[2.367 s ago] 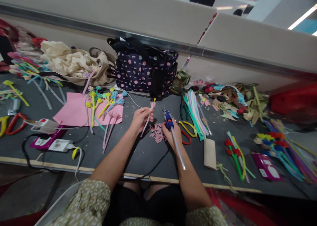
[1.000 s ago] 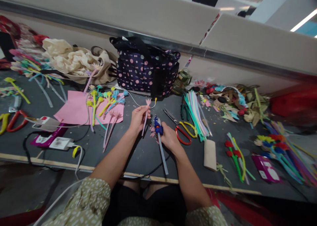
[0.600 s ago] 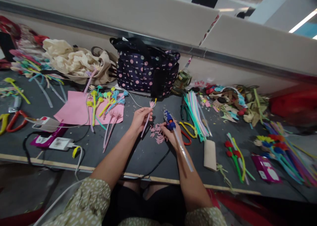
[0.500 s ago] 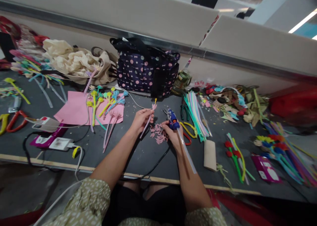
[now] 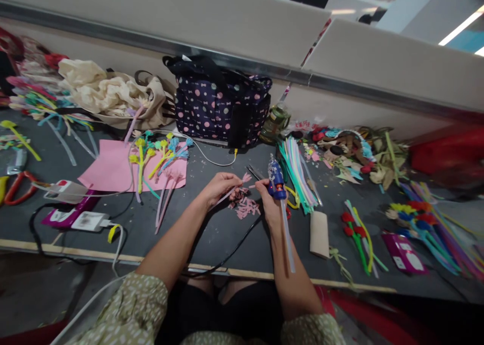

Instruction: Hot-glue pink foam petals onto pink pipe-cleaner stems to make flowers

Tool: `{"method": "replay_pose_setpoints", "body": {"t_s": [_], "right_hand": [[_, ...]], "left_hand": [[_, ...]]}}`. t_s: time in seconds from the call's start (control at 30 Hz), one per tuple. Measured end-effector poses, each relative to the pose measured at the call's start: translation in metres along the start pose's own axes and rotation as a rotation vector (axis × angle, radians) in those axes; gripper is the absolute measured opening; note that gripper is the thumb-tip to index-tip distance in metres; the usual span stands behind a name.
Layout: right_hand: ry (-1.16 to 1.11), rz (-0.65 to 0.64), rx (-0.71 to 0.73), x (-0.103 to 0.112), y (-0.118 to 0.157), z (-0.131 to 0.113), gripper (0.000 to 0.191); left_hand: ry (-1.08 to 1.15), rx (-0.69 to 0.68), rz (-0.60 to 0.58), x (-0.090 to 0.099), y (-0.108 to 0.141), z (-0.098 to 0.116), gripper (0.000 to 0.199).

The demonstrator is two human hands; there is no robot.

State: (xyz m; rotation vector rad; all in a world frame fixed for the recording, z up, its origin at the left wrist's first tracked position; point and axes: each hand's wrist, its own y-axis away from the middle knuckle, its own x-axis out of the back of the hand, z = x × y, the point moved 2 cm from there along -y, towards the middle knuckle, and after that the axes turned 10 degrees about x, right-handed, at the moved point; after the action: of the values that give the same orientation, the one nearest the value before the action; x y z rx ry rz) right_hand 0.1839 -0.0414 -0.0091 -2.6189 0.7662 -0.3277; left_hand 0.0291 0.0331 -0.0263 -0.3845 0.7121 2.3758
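My left hand pinches a pink stem whose small pink tip points toward my right hand. My right hand holds a blue glue gun, with a long clear glue stick running back over the forearm. Its thumb and fingertip also pinch a small pink piece just right of the stem's tip. Cut pink pieces lie in a small heap on the dark table between my hands. Metal scissor tips show beyond them.
Pink paper with finished fuzzy stems lies left. A patterned bag and green bottle stand behind. Right are bundled stems, a beige block and red flowers. A black cable crosses in front.
My left hand has tilted the stem, so its tip now leans right. My right hand has turned the glue gun more upright and now shows a small pink piece at its fingertips.
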Motion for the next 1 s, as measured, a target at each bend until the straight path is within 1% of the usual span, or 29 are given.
{"method": "replay_pose_setpoints", "body": {"t_s": [0.13,0.3,0.5,0.7,0.83,1.0], "right_hand": [[0.006,0.031,0.043,0.002,0.000,0.001,0.020],[0.025,0.063,0.060,0.001,0.000,-0.002,0.019],[0.041,0.069,0.065,0.001,0.000,-0.001,0.020],[0.046,0.047,0.110,-0.001,0.001,-0.003,0.018],[0.103,0.020,0.156,-0.001,0.003,-0.006,0.016],[0.136,0.013,0.169,0.000,0.005,-0.009,0.016]], "left_hand": [[-0.057,0.033,-0.049,-0.003,0.003,0.000,0.023],[-0.094,0.047,-0.064,-0.005,0.006,0.000,0.022],[-0.118,0.068,-0.073,-0.007,0.008,0.001,0.021],[-0.121,0.064,-0.080,-0.007,0.008,0.000,0.023],[-0.130,0.048,-0.086,-0.005,0.006,-0.002,0.023],[-0.136,0.045,-0.103,-0.005,0.006,-0.002,0.021]]}}
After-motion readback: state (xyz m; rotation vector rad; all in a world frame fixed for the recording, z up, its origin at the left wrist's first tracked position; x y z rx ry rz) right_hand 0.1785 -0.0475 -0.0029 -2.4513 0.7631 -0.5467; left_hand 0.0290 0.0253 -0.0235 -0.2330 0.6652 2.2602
